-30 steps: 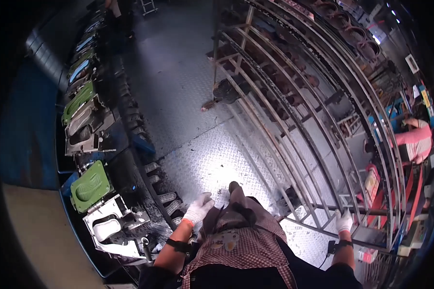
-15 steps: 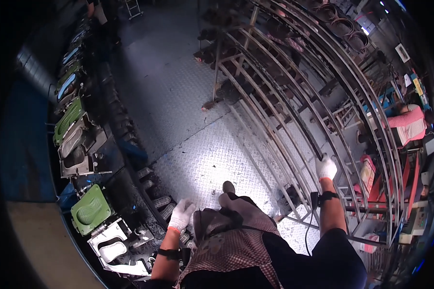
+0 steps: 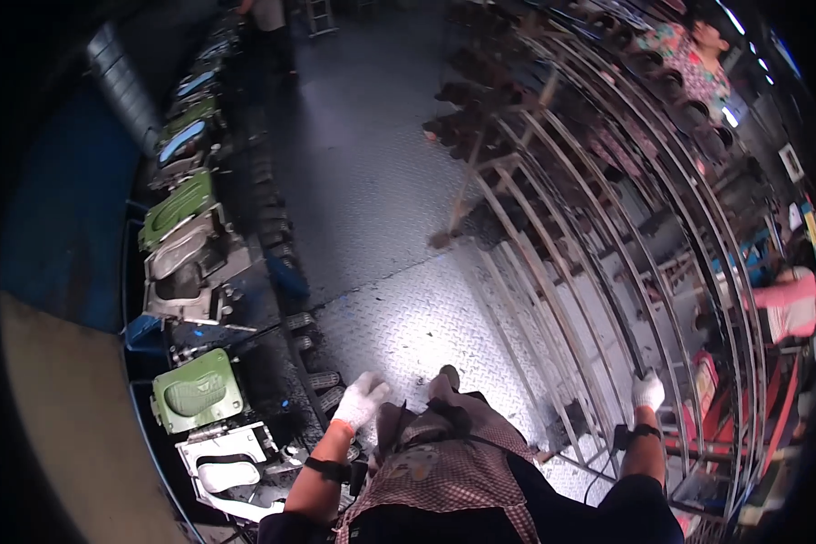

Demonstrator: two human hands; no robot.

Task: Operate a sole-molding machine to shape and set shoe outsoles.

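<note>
Both my hands wear white knit gloves with orange cuffs. My right hand (image 3: 648, 392) is closed on a metal rail of the tall shelf rack (image 3: 553, 249) on my right. In front of my apron, to the left, my left hand (image 3: 364, 399) hangs with fingers apart and holds nothing. Past it on the left stands a row of shoe-sole moulds: the nearest is an opened mould with a green lid (image 3: 199, 392) and a pale metal lower half (image 3: 228, 473). Farther along, another green-lidded mould (image 3: 179, 210) lies open.
Patterned steel floor (image 3: 385, 218) runs ahead between moulds and rack. Dark shoes (image 3: 480, 136) sit on the rack's far part. Beyond it are a person in pink (image 3: 789, 304) and a person in a flowered top (image 3: 689, 63). Another person (image 3: 270, 23) stands at the far end.
My view has shifted, so the moulds and rack lie farther right and lower. The flowered-top person has come into view. My right hand stays on the rail; my left remains free.
</note>
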